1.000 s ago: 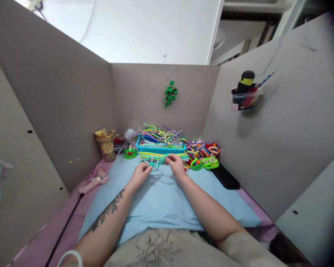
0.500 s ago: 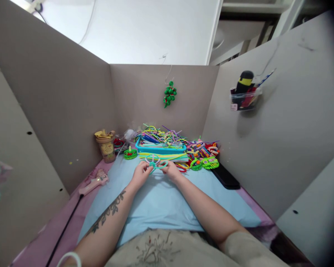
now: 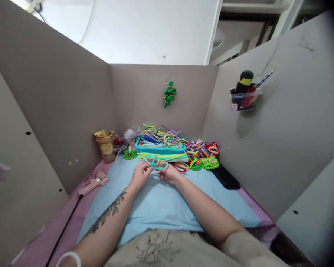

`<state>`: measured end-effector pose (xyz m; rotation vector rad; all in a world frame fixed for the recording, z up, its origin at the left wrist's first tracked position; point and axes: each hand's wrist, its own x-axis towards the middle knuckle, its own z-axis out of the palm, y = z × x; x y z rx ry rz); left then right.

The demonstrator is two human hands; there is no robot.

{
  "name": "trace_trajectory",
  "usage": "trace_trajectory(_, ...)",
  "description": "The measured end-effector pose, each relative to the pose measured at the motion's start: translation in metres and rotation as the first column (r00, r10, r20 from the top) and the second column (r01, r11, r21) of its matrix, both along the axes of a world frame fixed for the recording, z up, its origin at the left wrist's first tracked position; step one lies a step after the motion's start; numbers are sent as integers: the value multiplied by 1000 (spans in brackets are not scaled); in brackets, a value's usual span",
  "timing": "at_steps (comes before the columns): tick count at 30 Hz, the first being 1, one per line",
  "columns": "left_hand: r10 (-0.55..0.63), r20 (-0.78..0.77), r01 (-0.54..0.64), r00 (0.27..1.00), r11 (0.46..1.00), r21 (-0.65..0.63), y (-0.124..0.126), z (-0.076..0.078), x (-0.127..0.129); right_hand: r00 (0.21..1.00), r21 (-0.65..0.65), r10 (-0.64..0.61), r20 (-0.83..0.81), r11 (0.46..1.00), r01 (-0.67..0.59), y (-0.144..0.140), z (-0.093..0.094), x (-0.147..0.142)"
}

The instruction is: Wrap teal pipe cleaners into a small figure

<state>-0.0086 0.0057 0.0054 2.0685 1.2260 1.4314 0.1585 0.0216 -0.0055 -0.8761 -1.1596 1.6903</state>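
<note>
A looped pipe-cleaner piece [image 3: 153,165], teal with some pale lilac, is held up above the blue sheet [image 3: 156,200]. My left hand [image 3: 141,174] pinches it near its middle, from the left side. A teal loop reaches to the right, across the fingers of my right hand [image 3: 169,172]. That hand is closed about the right side of the piece, thumb and fingers bent; the exact grip is partly hidden behind the loop. Just beyond the hands lies a bundle of straight yellow and green pipe cleaners [image 3: 158,157].
A blue tray [image 3: 161,151] heaped with pipe cleaners stands at the back. Finished green pieces [image 3: 210,162] lie to the right, by a black flat case [image 3: 225,176]. At left are a pink glue gun [image 3: 94,184] with its cord and a cup [image 3: 105,148]. Grey panels surround the table.
My right hand has turned slightly and lowered its fingers beneath the right loop. My left hand keeps its pinch, and the looped piece has barely shifted.
</note>
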Motion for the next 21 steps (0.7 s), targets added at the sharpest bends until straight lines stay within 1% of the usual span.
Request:
trace_trajectory(4, -1, 12, 1, 1000, 1000, -15, 1, -1, 0, 997, -18, 41, -67, 999, -43, -1, 1, -1)
trace_trajectory(7, -1, 12, 2, 1000, 1000, -26, -1, 1, 1, 995, 5, 30, -96, 1000, -30, -4, 4, -3)
trace_trajectory(11, -17, 9, 17, 1000, 998, -57, -3, 4, 2, 993, 47, -50, -108, 997, 56, -7, 5, -8)
trace_trajectory(15, -20, 35, 23, 999, 997, -70, -3, 5, 4, 982, 98, -146, -119, 983, 158, -8, 2, -15)
trace_trajectory(18, -23, 102, 33, 995, 994, -100, 0, 2, 4, 975, 133, -189, -114, 970, 204, -10, 1, -20)
trace_trajectory(21, -2, 224, 47, 975, 979, -198, 2, -2, 3, 956, 158, -272, -108, 945, 287, -12, 3, -24)
